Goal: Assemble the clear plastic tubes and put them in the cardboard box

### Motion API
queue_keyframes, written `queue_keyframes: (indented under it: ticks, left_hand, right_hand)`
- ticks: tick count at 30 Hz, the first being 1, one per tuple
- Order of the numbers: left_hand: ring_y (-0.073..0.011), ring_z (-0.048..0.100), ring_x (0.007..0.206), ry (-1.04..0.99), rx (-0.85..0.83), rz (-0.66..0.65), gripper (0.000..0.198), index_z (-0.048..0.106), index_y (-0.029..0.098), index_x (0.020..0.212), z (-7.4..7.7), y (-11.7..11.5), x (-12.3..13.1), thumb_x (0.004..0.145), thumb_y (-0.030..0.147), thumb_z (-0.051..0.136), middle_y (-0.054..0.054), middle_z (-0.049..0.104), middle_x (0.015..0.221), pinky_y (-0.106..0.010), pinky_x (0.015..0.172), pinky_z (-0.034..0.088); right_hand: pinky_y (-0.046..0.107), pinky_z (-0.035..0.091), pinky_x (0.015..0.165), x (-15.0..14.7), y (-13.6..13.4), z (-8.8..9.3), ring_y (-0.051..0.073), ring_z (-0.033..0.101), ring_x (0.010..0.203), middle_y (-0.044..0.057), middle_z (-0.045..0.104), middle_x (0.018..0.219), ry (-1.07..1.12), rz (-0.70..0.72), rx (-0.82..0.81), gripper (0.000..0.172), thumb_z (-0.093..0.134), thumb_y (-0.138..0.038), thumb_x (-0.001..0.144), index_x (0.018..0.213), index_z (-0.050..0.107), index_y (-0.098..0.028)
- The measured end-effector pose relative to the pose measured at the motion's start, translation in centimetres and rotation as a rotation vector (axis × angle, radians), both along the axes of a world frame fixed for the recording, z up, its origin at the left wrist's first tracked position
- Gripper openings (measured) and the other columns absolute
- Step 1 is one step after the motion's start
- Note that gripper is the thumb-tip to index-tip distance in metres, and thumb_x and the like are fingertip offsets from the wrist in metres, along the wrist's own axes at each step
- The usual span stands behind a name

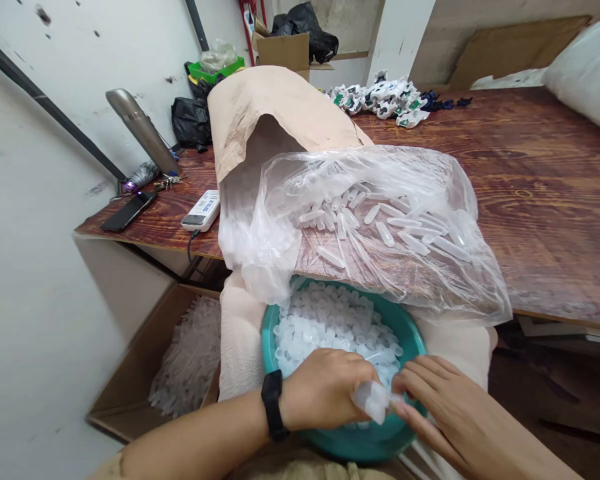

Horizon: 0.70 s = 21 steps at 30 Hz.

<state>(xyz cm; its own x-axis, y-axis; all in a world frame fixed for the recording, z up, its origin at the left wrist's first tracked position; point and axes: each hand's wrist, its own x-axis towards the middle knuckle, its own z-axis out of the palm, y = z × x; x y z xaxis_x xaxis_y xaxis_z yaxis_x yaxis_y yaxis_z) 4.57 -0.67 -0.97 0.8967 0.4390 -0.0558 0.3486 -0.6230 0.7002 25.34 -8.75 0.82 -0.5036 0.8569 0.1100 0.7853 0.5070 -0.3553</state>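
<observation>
My left hand [327, 387], with a black watch on its wrist, is closed around several translucent plastic tubes [373, 402] whose ends stick out towards the right. Beside them my right hand [443, 403] pinches a small translucent plastic piece [395, 399] between thumb and forefinger, against the tube ends; its exact shape is blurred. Both hands are over a teal basin [269, 340] heaped with small translucent plastic caps [325, 320]. Just beyond the basin, a clear plastic bag [405, 287] lies on the table with many loose tubes [414, 243] in it.
A cardboard box [125, 393] of clear pieces stands low at left. On the brown table [545, 200] are a phone [129, 211], a white device [201, 211] with a cable, keys [170, 180], a brown paper sack [280, 93] and a pile of white-and-green parts [383, 97].
</observation>
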Motion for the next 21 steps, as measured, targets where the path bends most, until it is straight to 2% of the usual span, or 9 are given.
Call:
queue_keyframes:
  ticks: [3,5,8,11,13,15,17,21]
  left_hand:
    - [-0.0138,0.064,0.07,0.059,-0.228,0.073,0.032,0.068,0.019,0.091,0.2,0.7,-0.1,0.081,0.049,0.071,0.002,0.071,0.081,-0.02,0.057,0.041]
    - [-0.0135,0.064,0.068,0.08,-0.282,0.05,0.033,0.068,0.019,0.09,0.3,0.8,-0.1,0.082,0.051,0.07,0.002,0.07,0.079,-0.02,0.055,0.04]
    - [-0.0178,0.068,0.081,0.051,-0.123,-0.012,0.021,0.066,0.019,0.09,0.4,0.7,0.2,0.081,0.037,0.073,-0.001,0.072,0.087,-0.022,0.068,0.044]
    - [-0.0216,0.07,0.088,0.102,-0.028,-0.025,0.019,0.064,0.022,0.095,0.4,0.8,0.8,0.084,0.037,0.068,-0.002,0.074,0.092,-0.025,0.07,0.045]
    - [-0.0242,0.071,0.086,0.216,-0.034,0.031,0.026,0.061,0.023,0.102,0.3,1.3,1.6,0.084,0.04,0.065,-0.003,0.074,0.092,-0.026,0.065,0.046]
    - [-0.0275,0.072,0.085,0.316,-0.033,0.08,0.032,0.057,0.021,0.108,0.0,2.1,2.5,0.082,0.038,0.065,-0.006,0.075,0.093,-0.029,0.063,0.047]
    - [-0.0307,0.072,0.086,0.362,-0.019,0.082,0.033,0.057,0.019,0.109,-0.5,2.8,3.6,0.081,0.035,0.065,-0.01,0.075,0.096,-0.032,0.064,0.05]
    - [-0.037,0.072,0.09,0.432,0.015,0.056,0.036,0.061,0.013,0.105,-1.7,3.2,5.4,0.08,0.037,0.071,-0.02,0.074,0.099,-0.039,0.069,0.054]
  right_hand:
    - [0.036,0.043,0.07,0.3,-0.2,0.1,0.022,0.058,0.073,0.002,0.06,0.079,-0.023,-0.006,0.01,0.023,0.045,-0.035,0.103,0.087,0.057,-0.023]
    - [0.036,0.042,0.069,0.1,-0.5,-0.1,0.022,0.057,0.07,0.001,0.059,0.078,-0.019,0.01,0.001,0.024,0.044,-0.033,0.104,0.085,0.056,-0.024]
    - [0.035,0.042,0.07,-0.1,-0.9,-0.6,0.022,0.058,0.074,0.002,0.059,0.08,0.02,0.002,-0.091,0.024,0.04,-0.031,0.105,0.088,0.056,-0.023]
    - [0.034,0.041,0.071,0.5,-0.5,-1.0,0.021,0.059,0.075,0.001,0.06,0.08,0.016,-0.016,-0.15,0.028,0.038,-0.031,0.106,0.088,0.057,-0.023]
    - [0.035,0.041,0.072,1.5,0.4,-1.3,0.022,0.059,0.076,0.001,0.061,0.079,-0.045,-0.028,-0.105,0.027,0.041,-0.034,0.106,0.087,0.057,-0.023]
    - [0.036,0.04,0.073,2.4,1.7,-1.8,0.023,0.059,0.078,0.002,0.062,0.08,-0.165,-0.049,0.016,0.021,0.046,-0.033,0.103,0.09,0.059,-0.022]
    - [0.036,0.038,0.07,2.9,2.9,-2.5,0.025,0.058,0.076,0.004,0.062,0.077,-0.301,-0.062,0.135,0.013,0.053,-0.021,0.098,0.086,0.059,-0.021]
    - [0.036,0.035,0.065,2.0,4.2,-4.4,0.026,0.057,0.07,0.005,0.062,0.068,-0.381,-0.072,0.193,0.023,0.055,0.0,0.082,0.073,0.057,-0.021]
